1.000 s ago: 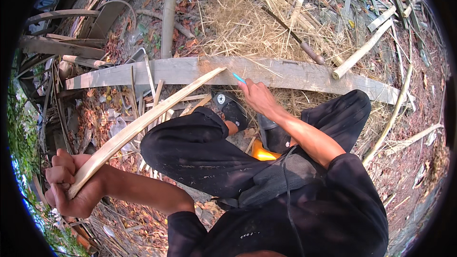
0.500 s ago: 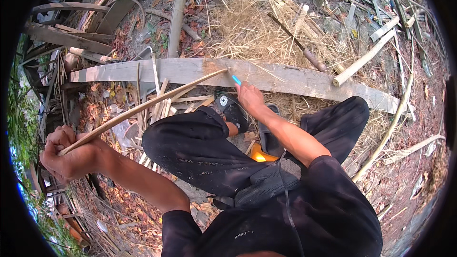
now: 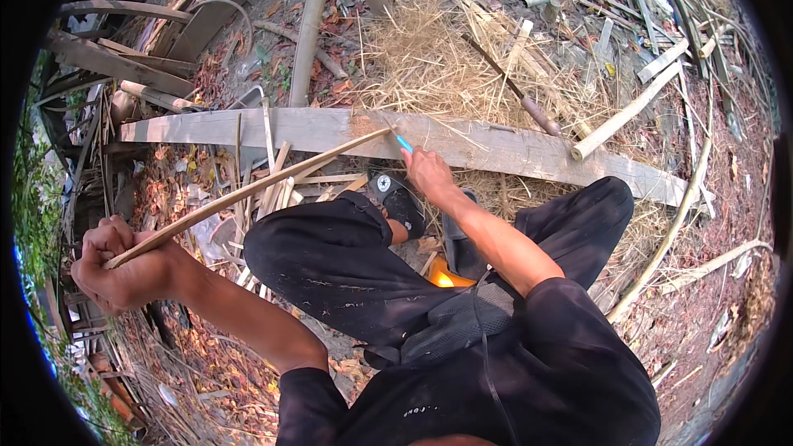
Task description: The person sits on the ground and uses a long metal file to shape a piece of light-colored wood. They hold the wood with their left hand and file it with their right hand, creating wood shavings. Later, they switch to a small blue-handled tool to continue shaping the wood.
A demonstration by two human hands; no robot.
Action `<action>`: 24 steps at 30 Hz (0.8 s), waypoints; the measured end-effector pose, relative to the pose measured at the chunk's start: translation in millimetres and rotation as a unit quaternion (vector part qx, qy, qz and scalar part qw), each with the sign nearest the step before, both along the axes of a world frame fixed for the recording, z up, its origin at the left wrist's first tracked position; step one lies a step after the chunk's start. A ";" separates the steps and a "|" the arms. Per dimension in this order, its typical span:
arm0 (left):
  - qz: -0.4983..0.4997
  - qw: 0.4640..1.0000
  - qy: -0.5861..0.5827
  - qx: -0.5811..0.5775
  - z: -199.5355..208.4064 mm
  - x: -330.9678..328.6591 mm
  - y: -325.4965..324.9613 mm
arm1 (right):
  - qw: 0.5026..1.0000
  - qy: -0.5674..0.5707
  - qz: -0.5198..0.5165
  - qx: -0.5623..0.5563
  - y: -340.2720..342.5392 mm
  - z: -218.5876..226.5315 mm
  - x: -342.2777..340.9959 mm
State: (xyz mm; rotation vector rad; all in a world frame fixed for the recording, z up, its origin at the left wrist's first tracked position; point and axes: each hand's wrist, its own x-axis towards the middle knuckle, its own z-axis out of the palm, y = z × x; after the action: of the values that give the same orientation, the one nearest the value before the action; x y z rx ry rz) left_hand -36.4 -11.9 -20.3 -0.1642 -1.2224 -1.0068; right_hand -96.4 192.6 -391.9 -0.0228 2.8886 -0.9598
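My left hand (image 3: 122,268), at the far left, is closed round one end of a long, thin bamboo strip (image 3: 248,195). The strip slants up to the right, and its far end lies over a grey wooden plank (image 3: 289,126). My right hand (image 3: 429,172) is closed round a slim tool with a bright blue handle (image 3: 404,144). Its narrow tip is beside the strip's far end; its exact kind is too small to make out. Both hands are apart, with the plank running crosswise beyond my bent legs.
Beyond the plank lies a long blade with a brown handle (image 3: 538,116), on a heap of pale shavings (image 3: 421,49). A bamboo pole (image 3: 628,111) rests near the plank's right part. Upright posts (image 3: 311,33) stand behind. Something orange (image 3: 450,274) sits between my legs.
The whole view has shifted slightly. Both hands keep their hold, and the strip and blue-handled tool stay nearly where they were over the plank.
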 end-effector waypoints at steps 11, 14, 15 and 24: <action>0.099 0.992 0.013 0.079 -3.9 8.1 -4.7 | 0.978 0.007 0.022 -0.209 -5.7 31.2 8.8; 0.182 0.983 -0.005 0.017 -4.0 5.9 2.1 | 0.973 -0.007 0.076 -0.216 -17.0 61.7 15.0; 0.196 0.980 -0.010 0.019 -3.1 4.6 5.7 | 0.977 -0.012 0.055 -0.206 -19.7 60.4 14.9; 0.213 0.977 -0.027 0.007 0.8 7.7 36.5 | 0.970 -0.002 0.058 -0.237 -4.2 98.8 20.3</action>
State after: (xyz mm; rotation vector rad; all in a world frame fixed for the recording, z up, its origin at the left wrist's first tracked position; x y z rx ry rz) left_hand -28.7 24.6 -19.5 0.1341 -1.2331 -0.6486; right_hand -76.1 188.4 -293.2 -0.2209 2.5466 -1.5916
